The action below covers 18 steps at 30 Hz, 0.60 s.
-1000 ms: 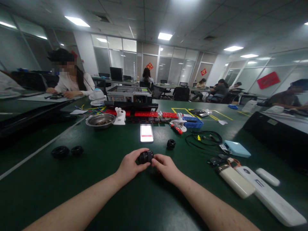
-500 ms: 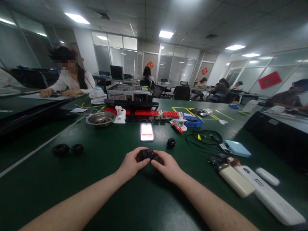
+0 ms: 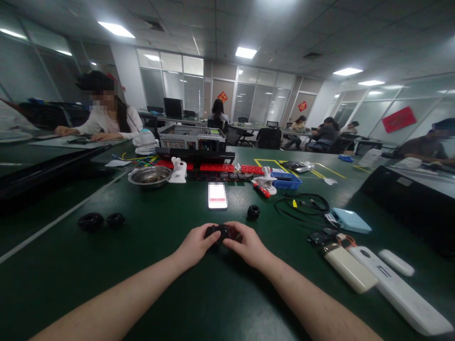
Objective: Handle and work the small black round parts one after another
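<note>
A small black cylindrical lens part is held low over the green table between both hands. My left hand grips its left end with thumb and fingers. My right hand closes on its right end. Just beyond my right hand a separate small black ring lies on the table. A phone with a lit screen lies flat farther ahead. Two more black round parts sit to the left.
White power banks, a blue case and black cables lie at right. A metal bowl, red strips and a blue tray stand beyond. A person works at the left table, others sit farther back.
My hands have lowered the black part slightly toward the table and closed more tightly around it, hiding more of it.
</note>
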Motion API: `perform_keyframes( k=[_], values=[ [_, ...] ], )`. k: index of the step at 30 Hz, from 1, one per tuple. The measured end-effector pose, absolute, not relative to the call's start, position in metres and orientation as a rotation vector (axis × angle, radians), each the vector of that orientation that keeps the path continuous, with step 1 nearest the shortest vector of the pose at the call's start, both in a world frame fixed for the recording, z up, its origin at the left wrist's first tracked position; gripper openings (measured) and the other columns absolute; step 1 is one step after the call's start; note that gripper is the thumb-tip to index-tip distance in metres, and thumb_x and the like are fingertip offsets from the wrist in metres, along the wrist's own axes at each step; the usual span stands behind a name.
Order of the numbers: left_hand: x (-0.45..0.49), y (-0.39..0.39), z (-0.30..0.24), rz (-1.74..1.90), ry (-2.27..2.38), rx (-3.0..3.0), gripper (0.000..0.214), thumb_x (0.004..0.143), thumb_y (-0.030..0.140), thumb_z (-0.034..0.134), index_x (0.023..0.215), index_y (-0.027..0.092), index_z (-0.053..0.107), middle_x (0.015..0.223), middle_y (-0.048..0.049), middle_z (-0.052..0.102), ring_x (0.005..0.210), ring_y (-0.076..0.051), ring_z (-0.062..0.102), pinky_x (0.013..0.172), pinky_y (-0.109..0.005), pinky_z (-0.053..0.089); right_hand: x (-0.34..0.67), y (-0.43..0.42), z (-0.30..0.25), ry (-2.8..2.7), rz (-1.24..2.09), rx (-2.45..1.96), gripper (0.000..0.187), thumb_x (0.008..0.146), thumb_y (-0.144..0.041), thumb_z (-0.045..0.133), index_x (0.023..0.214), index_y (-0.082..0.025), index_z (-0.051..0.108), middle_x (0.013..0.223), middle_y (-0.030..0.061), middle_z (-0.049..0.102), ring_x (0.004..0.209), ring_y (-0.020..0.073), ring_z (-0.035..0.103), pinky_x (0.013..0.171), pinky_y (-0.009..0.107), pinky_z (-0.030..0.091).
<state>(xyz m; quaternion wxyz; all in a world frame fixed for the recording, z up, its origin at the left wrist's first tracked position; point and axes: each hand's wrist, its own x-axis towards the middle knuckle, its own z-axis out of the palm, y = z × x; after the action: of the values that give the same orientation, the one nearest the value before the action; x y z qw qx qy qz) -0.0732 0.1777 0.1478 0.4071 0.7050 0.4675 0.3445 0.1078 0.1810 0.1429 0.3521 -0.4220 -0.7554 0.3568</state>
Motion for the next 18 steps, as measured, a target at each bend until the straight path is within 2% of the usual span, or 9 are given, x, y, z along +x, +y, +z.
perform_keyframes(
  k=[3, 6, 8, 11, 14, 16, 18],
  values=[
    [-0.071, 0.182, 0.141, 0.865, 1.075, 1.562, 0.04, 0.076, 0.048, 0.042, 0.086, 0.012, 0.056, 0.076, -0.0059, 0.063, 0.069, -0.02, 0.06, 0.065, -0.032, 0.046, 0.108, 0.175, 0.148, -2.056, 0.761, -1.094, 0.044, 0.069, -0.02, 0.061, 0.111, -0.02, 0.047, 0.098, 0.0047, 0.056, 0.076, 0.0142, 0.053, 0.067, 0.028, 0.044],
    [-0.07, 0.184, 0.138, 0.856, 1.04, 1.482, 0.038, 0.074, 0.047, 0.047, 0.086, 0.011, 0.054, 0.07, -0.0038, 0.061, 0.061, -0.018, 0.059, 0.058, -0.029, 0.046, 0.108, 0.171, 0.15, -2.09, 0.688, -1.128, 0.044, 0.069, -0.019, 0.06, 0.111, -0.021, 0.047, 0.1, 0.0053, 0.055, 0.077, 0.0149, 0.052, 0.069, 0.03, 0.044],
    [-0.07, 0.184, 0.141, 0.859, 1.085, 1.532, 0.036, 0.072, 0.043, 0.051, 0.089, 0.012, 0.055, 0.073, -0.0043, 0.062, 0.065, -0.018, 0.059, 0.059, -0.029, 0.046, 0.107, 0.171, 0.149, -2.069, 0.723, -1.152, 0.051, 0.067, -0.023, 0.063, 0.114, -0.022, 0.043, 0.104, 0.0056, 0.053, 0.079, 0.0156, 0.052, 0.069, 0.031, 0.044],
    [-0.072, 0.183, 0.147, 0.926, 1.182, 1.625, 0.035, 0.069, 0.035, 0.057, 0.096, 0.014, 0.055, 0.089, -0.0061, 0.063, 0.082, -0.02, 0.059, 0.072, -0.031, 0.046, 0.106, 0.176, 0.145, -1.948, 0.897, -1.167, 0.059, 0.069, -0.035, 0.061, 0.12, -0.022, 0.036, 0.105, 0.0062, 0.052, 0.077, 0.0147, 0.053, 0.067, 0.029, 0.044],
    [-0.075, 0.181, 0.149, 0.982, 1.241, 1.759, 0.04, 0.066, 0.03, 0.06, 0.104, 0.018, 0.053, 0.1, -0.0053, 0.061, 0.091, -0.02, 0.058, 0.079, -0.033, 0.045, 0.106, 0.184, 0.138, -1.803, 1.126, -1.173, 0.037, 0.081, -0.044, 0.041, 0.102, -0.015, 0.049, 0.081, 0.0045, 0.057, 0.062, 0.0113, 0.052, 0.057, 0.025, 0.043],
    [-0.076, 0.179, 0.148, 0.987, 1.246, 1.943, 0.042, 0.065, 0.028, 0.061, 0.106, 0.022, 0.053, 0.103, -0.0034, 0.061, 0.093, -0.02, 0.057, 0.082, -0.033, 0.045, 0.105, 0.188, 0.134, -1.733, 1.268, -1.172, 0.042, 0.083, -0.048, 0.031, 0.082, -0.013, 0.053, 0.064, 0.0023, 0.055, 0.051, 0.0097, 0.048, 0.048, 0.023, 0.039],
    [-0.076, 0.177, 0.147, 0.971, 1.211, 2.131, 0.041, 0.065, 0.027, 0.06, 0.106, 0.024, 0.054, 0.104, -0.0018, 0.061, 0.096, -0.02, 0.056, 0.085, -0.033, 0.043, 0.104, 0.19, 0.132, -1.701, 1.342, -1.163, 0.043, 0.082, -0.051, 0.032, 0.07, -0.014, 0.05, 0.056, 0.0006, 0.051, 0.046, 0.0086, 0.045, 0.042, 0.021, 0.036]
  ],
)
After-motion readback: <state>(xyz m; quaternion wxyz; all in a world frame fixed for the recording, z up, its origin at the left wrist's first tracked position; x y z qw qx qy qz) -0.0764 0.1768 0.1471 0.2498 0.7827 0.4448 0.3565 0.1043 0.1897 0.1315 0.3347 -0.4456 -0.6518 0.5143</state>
